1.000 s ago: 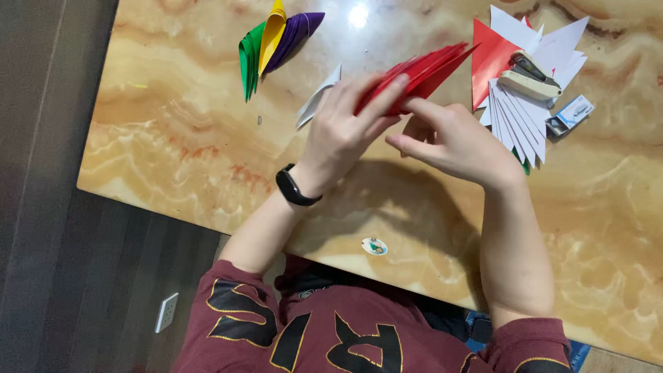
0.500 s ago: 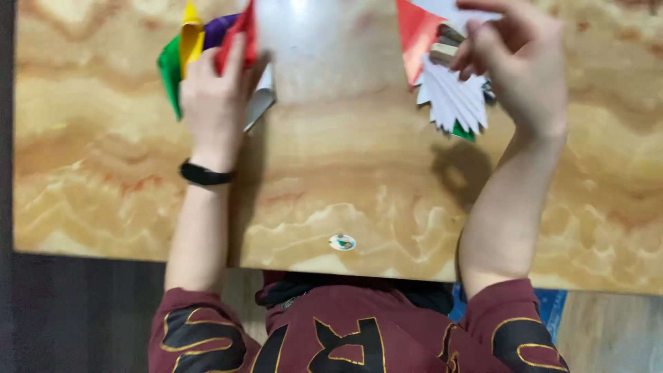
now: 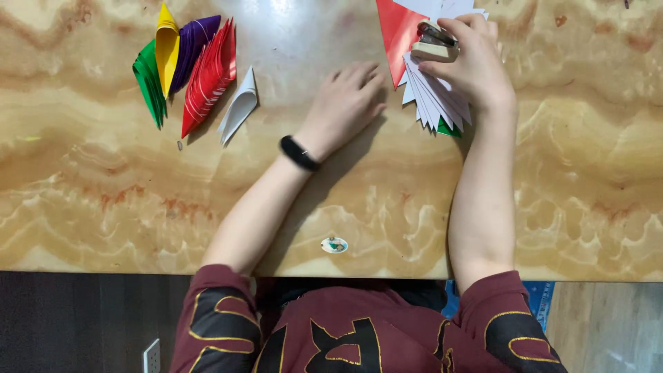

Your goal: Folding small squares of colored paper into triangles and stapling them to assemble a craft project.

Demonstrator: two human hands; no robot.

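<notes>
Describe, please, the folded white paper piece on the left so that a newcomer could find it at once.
Start at the marbled tan table and find the fan of folded coloured papers at its upper left. The white folded piece lies at the right end of that row, just beside the red folded stack. It alone is white among green, yellow, purple and red neighbours.

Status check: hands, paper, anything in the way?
Left hand flat on table, empty. Right hand grips stapler above white paper stack. Nothing in the way.

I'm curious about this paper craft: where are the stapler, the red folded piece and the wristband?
stapler [image 3: 434, 43], head view, its top
red folded piece [image 3: 209, 72], head view, mid-fold
wristband [image 3: 299, 153], head view, the band
</notes>
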